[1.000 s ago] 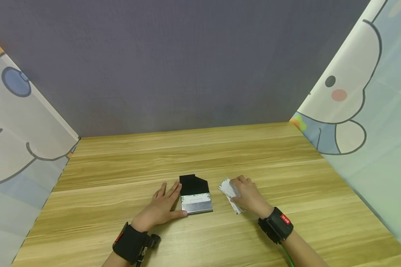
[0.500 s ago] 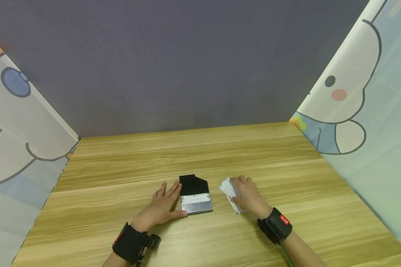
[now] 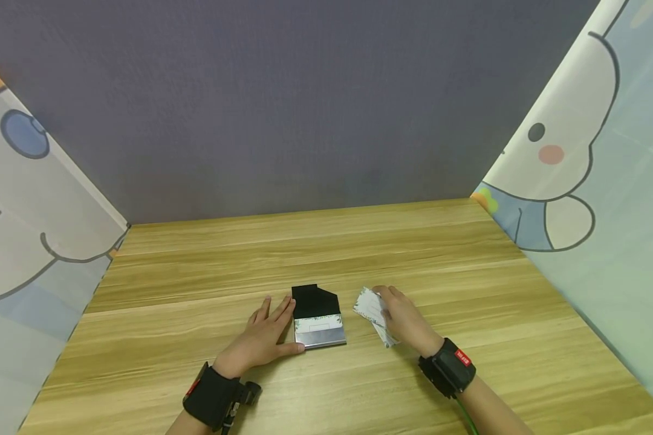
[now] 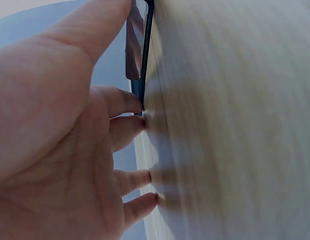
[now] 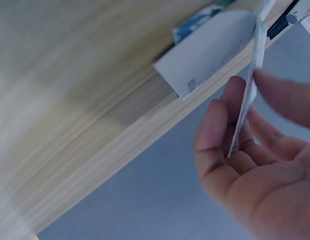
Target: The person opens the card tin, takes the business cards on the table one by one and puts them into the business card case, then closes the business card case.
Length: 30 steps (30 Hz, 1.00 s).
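Note:
My left hand (image 3: 261, 339) lies on the table with its fingers spread. Its index fingertip and thumb touch the left side of an unfolded business card case (image 3: 326, 338). The case has a silvery metal front and a black inner flap (image 3: 314, 303), with a white leaf-edged card (image 3: 318, 324) inside. To the right, my right hand (image 3: 407, 323) pinches a white printed card (image 5: 249, 90) between thumb and fingers, on edge in the right wrist view. Beneath it is another white card (image 3: 385, 335), tilted to a different angle; whether the hand also holds that one is unclear.
Under both hands is a wood-grain table (image 3: 239, 260). A dark grey panel (image 3: 305, 121) stands along its back edge. Cartoon-printed sheets (image 3: 593, 181) flank the left and right sides. A black wrist camera strap (image 3: 212, 396) sits on each forearm.
The right fingers have drawn the upper card slightly up and left, fanning it off the lower one. My left hand and the card case have stayed put.

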{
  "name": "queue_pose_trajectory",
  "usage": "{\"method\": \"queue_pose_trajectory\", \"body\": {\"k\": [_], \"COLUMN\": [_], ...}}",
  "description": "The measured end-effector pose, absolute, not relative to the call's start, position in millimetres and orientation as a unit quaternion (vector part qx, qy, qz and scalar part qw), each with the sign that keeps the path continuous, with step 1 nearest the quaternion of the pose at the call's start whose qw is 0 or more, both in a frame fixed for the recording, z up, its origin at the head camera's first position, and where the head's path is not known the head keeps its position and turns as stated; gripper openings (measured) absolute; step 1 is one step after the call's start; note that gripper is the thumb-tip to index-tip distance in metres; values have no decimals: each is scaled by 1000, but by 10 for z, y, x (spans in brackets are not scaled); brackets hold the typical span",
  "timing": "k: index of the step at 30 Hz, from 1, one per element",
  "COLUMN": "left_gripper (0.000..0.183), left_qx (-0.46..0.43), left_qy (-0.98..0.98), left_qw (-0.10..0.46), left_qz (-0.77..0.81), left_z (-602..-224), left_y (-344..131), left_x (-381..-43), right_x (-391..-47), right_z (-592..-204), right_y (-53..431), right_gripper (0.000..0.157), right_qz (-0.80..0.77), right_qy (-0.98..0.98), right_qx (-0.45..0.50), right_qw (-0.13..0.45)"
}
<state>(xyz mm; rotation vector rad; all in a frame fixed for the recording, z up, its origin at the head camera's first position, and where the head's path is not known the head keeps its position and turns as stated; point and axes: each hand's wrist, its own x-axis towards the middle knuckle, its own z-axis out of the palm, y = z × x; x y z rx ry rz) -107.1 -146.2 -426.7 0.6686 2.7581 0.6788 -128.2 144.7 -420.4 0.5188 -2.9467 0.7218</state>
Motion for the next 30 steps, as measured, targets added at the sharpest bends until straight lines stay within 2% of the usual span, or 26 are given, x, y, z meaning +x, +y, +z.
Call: {"method": "queue_pose_trajectory", "body": {"k": [30], "left_gripper": [87], "left_qx": [229], "left_qy": [939], "left_qw": [109], "left_qz": [231], "left_z": [-4281], "left_y": [-1469], "left_x": [-1074], "right_x": [-1329], "right_z": [-4103], "right_y": [1317], "right_gripper": [35], "right_qz": [267], "right_qy": [-937], "right_qx": [200], "right_qw": [106]}}
